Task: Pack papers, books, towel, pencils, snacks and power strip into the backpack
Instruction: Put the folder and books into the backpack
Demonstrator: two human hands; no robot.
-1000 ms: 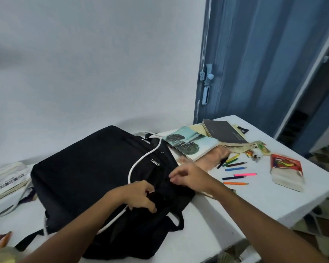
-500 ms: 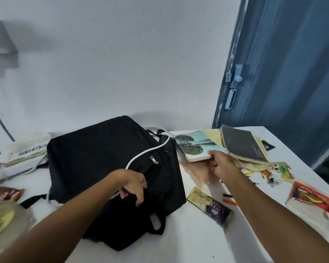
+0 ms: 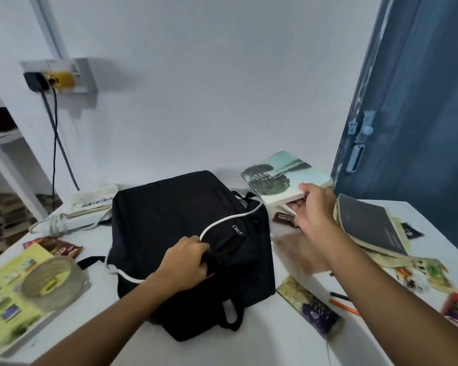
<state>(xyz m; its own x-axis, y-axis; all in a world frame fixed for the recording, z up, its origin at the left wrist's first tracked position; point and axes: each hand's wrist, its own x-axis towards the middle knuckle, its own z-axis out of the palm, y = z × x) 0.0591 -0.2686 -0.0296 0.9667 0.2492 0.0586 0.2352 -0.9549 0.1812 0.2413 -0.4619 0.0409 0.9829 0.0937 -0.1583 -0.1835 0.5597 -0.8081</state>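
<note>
The black backpack [image 3: 185, 233] lies flat in the middle of the white tabletop [image 3: 262, 344], with a white cord [image 3: 228, 220] running across its top. I cannot see inside it. The left hand [image 3: 185, 262] has its grip closed on the black fabric at the near edge, fingers curled tight into it. The right hand [image 3: 315, 210] holds the book with the tree cover [image 3: 283, 175] just beyond the bag's right corner; the thumb is on the cover and the fingers are under the white page edge, and the book is lifted at a tilt. Its title is too blurred to read.

Right of this grip lies a dark grey notebook [image 3: 370, 223] on some papers. Near the right forearm are a snack packet [image 3: 310, 307] and an orange pencil [image 3: 344, 306]. Left of the left grip stand a roll of tape [image 3: 53, 281] on a yellow leaflet [image 3: 8, 299], with a reddish snack wrapper [image 3: 56, 245] and a white power strip [image 3: 72, 220] behind. No writing on them is legible.
</note>
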